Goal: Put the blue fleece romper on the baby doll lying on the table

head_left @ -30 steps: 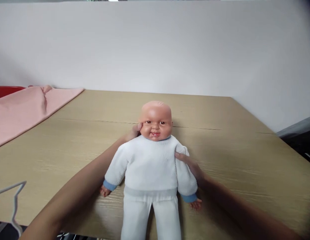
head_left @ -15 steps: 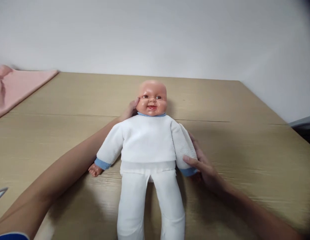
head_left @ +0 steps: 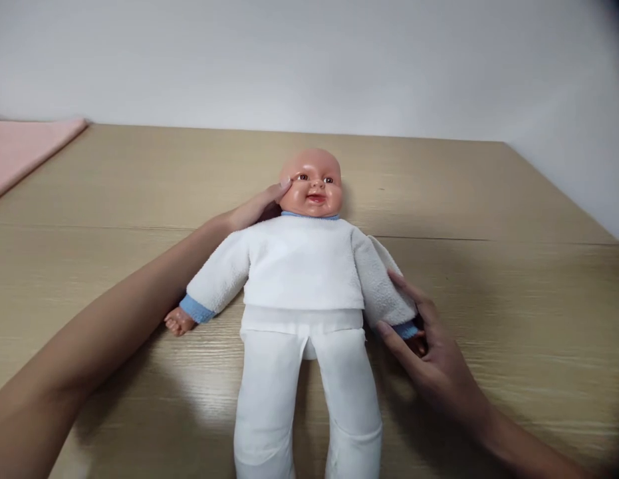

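A baby doll [head_left: 304,259] with a hard plastic head lies face up on the wooden table [head_left: 513,299]. It wears a white fleece top with blue cuffs and collar; its legs are white cloth. My left hand [head_left: 262,203] cups the side of the doll's head, thumb on the cheek, the other fingers hidden behind the head and neck. Around the lower sleeve [head_left: 389,299] on the right side rests my right hand [head_left: 429,346], thumb on one side and fingers on the other, close to the blue cuff. The doll's other arm lies spread out beside my left forearm.
Folded pink cloth [head_left: 24,150] covers the table's far left corner. A pale wall [head_left: 289,60] rises behind the table's back edge. A thin seam runs across the tabletop behind the doll's shoulders. The doll's feet are outside the view.
My right hand has slid down the sleeve toward the cuff, and that doll arm lies further out. The doll's head has shifted slightly up and right in view; my left hand stays at it.
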`<state>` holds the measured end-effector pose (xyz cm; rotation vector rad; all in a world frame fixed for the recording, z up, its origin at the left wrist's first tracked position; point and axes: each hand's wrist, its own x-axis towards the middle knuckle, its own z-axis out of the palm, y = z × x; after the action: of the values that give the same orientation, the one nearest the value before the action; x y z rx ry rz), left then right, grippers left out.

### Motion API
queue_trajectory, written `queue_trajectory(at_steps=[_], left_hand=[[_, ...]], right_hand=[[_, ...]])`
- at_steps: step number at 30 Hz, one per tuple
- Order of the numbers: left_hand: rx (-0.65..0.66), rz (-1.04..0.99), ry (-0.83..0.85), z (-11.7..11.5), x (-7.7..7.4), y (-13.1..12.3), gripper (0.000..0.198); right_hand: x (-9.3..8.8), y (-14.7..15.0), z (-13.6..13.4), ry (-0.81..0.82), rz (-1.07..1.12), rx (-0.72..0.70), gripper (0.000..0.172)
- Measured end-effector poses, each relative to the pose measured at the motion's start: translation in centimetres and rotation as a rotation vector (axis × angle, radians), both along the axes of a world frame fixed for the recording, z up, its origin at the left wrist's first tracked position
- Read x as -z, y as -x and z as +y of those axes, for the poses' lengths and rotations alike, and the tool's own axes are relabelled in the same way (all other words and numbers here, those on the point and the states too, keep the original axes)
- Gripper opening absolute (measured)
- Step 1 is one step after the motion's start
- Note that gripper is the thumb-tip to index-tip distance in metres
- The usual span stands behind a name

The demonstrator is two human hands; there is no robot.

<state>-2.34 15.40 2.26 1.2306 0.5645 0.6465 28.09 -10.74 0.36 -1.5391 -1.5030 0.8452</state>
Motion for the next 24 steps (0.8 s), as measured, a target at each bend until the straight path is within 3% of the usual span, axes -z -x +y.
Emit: queue_trajectory(at_steps=[7, 12, 17, 20, 24], left_hand=[[-0.017, 0.082, -0.077, -0.5, -1.4, 0.7, 0.068], [-0.062, -0.034, 0.091, -0.4, -2.2, 0.1, 0.058], [-0.081, 0.000, 0.193, 0.0, -2.2, -0.1, 0.064], [-0.078, 0.002, 0.153, -0.3, -2.2, -0.4, 0.064], [-0.199, 0.127, -0.051, -0.2, -1.8, -0.2, 0.067]], right_hand=[[-0.4, -0.2, 0.2, -0.187, -0.414, 0.003, 0.071], [-0.6, 0.0, 0.6, -0.253, -0.525, -0.039, 0.077], [-0.4, 0.0, 0.8, -0.271, -0.540, -0.075, 0.083], [-0.3, -0.1, 0.9, -0.280, -0.551, -0.083, 0.084], [-0.2, -0.2, 0.9, -0.263, -0.546, -0.087, 0.083]])
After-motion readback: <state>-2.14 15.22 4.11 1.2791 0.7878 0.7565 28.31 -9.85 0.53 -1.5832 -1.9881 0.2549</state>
